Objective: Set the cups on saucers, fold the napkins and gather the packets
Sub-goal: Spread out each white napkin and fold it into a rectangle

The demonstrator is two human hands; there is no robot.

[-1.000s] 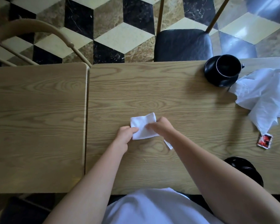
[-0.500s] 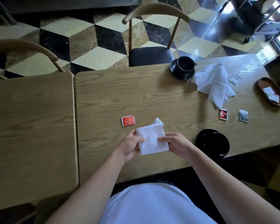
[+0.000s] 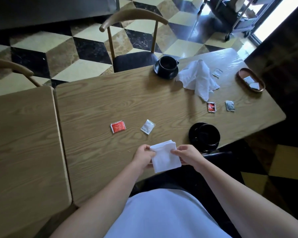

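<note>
A folded white napkin (image 3: 164, 156) is held above the table's near edge, my left hand (image 3: 143, 157) pinching its left side and my right hand (image 3: 187, 156) its right side. A crumpled white napkin (image 3: 199, 79) lies at the far right. One black cup sits on a saucer (image 3: 166, 67) at the far edge; another black cup and saucer (image 3: 204, 136) stands near my right hand. Loose packets lie about: a red one (image 3: 118, 126), a white one (image 3: 147, 129), a second red one (image 3: 211, 106), a grey one (image 3: 230, 105) and a pale one (image 3: 217, 73).
A brown oval tray (image 3: 243, 73) at the far right holds two packets. A second wooden table (image 3: 24, 143) adjoins on the left. Chairs (image 3: 134, 59) stand beyond the far edge, on a chequered floor.
The folded napkin has been lifted off the table and drawn toward me, both hands still holding it. The view pulled back, so the red and white packets and the tray came into sight.
</note>
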